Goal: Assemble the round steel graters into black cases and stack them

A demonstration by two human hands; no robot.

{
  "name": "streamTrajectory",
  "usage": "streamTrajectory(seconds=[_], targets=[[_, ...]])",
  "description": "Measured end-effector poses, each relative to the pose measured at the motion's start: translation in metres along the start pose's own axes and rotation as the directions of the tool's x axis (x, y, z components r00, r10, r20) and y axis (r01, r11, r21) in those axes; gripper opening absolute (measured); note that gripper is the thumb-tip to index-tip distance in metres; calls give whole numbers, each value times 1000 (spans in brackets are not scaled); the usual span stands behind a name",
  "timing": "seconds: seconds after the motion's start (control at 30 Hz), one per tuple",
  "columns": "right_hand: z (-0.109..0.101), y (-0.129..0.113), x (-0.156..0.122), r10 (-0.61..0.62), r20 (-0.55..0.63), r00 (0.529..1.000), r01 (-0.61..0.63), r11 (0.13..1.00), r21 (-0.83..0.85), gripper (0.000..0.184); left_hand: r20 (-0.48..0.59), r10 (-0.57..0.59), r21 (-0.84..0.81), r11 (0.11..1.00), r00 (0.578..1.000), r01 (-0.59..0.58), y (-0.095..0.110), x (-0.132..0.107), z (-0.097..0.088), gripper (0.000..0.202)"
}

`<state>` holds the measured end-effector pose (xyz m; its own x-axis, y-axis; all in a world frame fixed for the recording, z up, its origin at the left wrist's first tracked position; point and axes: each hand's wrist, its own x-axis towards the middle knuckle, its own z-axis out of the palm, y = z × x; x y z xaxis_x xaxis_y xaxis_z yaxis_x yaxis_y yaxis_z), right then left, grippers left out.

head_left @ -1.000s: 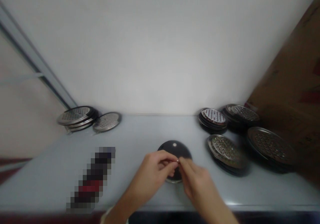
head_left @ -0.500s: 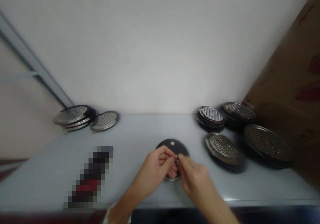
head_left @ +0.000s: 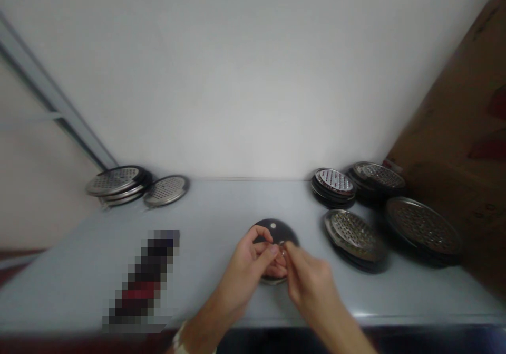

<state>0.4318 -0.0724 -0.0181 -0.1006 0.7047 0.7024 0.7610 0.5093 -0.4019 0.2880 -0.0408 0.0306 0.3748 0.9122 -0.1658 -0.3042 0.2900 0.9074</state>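
A: Where's the disc (head_left: 276,228)?

B: Flat on the table (head_left: 221,206), right beneath both hands. It's dark and round, with a metal rim showing at the near edge.

A: And the hands?

B: Both are closed up, not open at all. The left hand (head_left: 253,261) curls its fingers in, the right hand (head_left: 312,280) pinches, and they meet just above the disc on a metal bit (head_left: 282,245), too small to make out.

A: What's around the disc?

B: Stacked strainers (head_left: 353,235) to its right, with a cardboard box (head_left: 446,132) farther right. More strainers (head_left: 118,181) sit well to its left, and a pixelated item (head_left: 142,277) lies nearer, also left of it.
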Motion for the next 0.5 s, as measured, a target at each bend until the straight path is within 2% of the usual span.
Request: streamTrajectory(seconds=[0.2,0.3,0.4,0.5], targets=[[0,1,0,6,38,999,-9,998,55,32,-48,22,-47,999,999,-24,6,-1,0,50],[-6,-3,5,60,131,990,-79,987,143,30,-56,59,10,998,997,-58,15,-2,-4,42],[-16,-13,13,134,269,954,-205,943,260,29,-75,199,169,968,977,-184,22,-5,-9,31],[-21,-22,17,192,353,916,-310,896,317,32,13,278,455,854,961,-253,24,-10,-12,15]])
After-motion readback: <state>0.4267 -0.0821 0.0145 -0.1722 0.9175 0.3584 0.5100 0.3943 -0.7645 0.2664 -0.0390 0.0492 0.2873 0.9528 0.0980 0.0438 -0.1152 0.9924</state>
